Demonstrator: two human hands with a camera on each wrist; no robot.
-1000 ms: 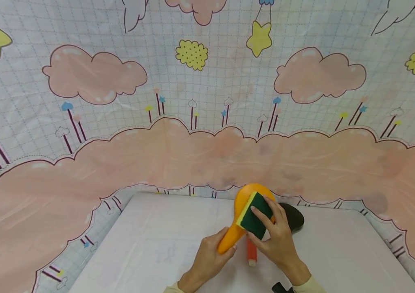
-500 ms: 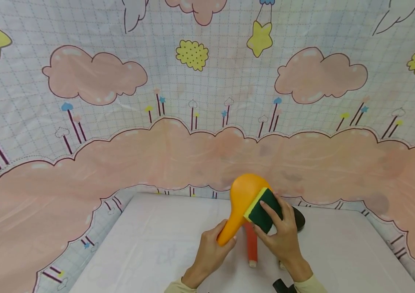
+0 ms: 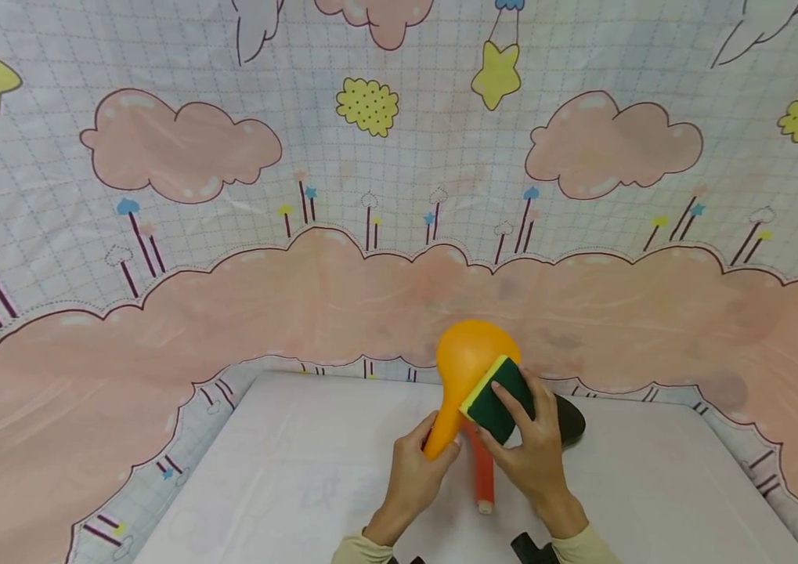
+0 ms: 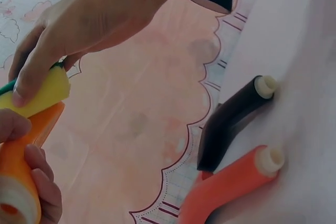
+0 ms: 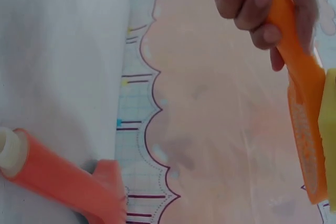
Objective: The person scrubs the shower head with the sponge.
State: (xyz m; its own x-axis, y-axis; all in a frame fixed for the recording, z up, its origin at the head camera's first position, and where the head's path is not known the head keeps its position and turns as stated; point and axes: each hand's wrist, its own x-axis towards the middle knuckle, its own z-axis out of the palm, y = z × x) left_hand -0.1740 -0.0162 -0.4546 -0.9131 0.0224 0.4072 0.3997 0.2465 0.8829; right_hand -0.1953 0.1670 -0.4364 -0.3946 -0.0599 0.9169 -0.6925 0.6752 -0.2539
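My left hand [image 3: 413,474] grips the handle of an orange shower head [image 3: 472,352], its round head pointing up and away. In the left wrist view the hollow handle end shows a pale ring. My right hand [image 3: 536,454] holds a green and yellow sponge [image 3: 500,399], fingers spread over the dark green scouring side. The sponge's yellow side [image 4: 47,93] lies against the shower head. The sprayer face, partly seen in the right wrist view, has a pale pattern; the head view hides it.
A red shower head [image 3: 483,470] and a black shower head [image 3: 570,423] lie on the white table [image 3: 286,470], below and behind my hands. A patterned cloth [image 3: 370,305] hangs behind the table. A black device [image 3: 532,548] sits near the right wrist.
The orange shower head has risen and moved slightly left with my left hand. The sponge shifted right across it, then back left and up. More of the red shower head shows.
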